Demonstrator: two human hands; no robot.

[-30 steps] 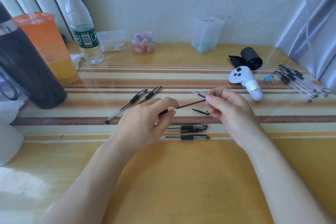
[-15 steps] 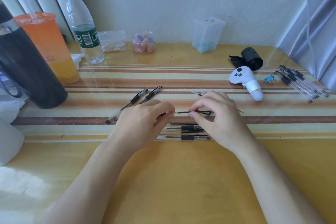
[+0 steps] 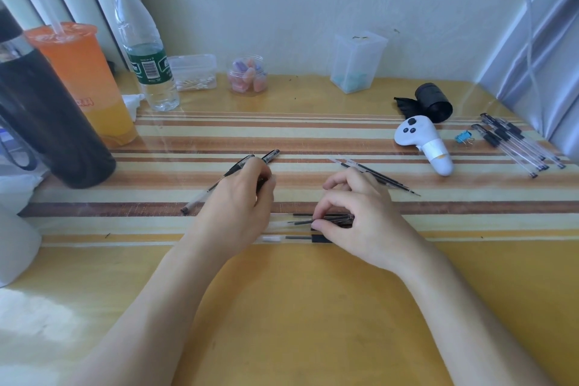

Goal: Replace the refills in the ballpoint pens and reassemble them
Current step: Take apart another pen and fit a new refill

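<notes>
My left hand (image 3: 238, 207) lies over two black-grip pens (image 3: 272, 155) left of the middle, fingers curled around the grip of one. My right hand (image 3: 357, 219) is down on a small cluster of clear pens (image 3: 297, 222) near the table's middle, thumb and forefinger pinched on one of them at its dark end. Another clear pen (image 3: 282, 238) of the cluster lies just in front, partly under my right hand. Loose black refills (image 3: 376, 173) lie behind my right hand. Whether the pinched pen is off the table is hidden by my fingers.
Several capped pens (image 3: 513, 144) and a blue binder clip (image 3: 464, 137) lie at the far right. A white controller (image 3: 423, 142) and a black roll (image 3: 434, 102) are right of centre. An orange drink cup (image 3: 81, 78), a dark flask (image 3: 47, 122), a water bottle (image 3: 144, 50) and small plastic boxes (image 3: 357, 63) stand along the back and left.
The thin black piece held up between both hands has come down to the table. My right hand lowered onto the pen cluster; my left hand let go and shifted back to the two pens.
</notes>
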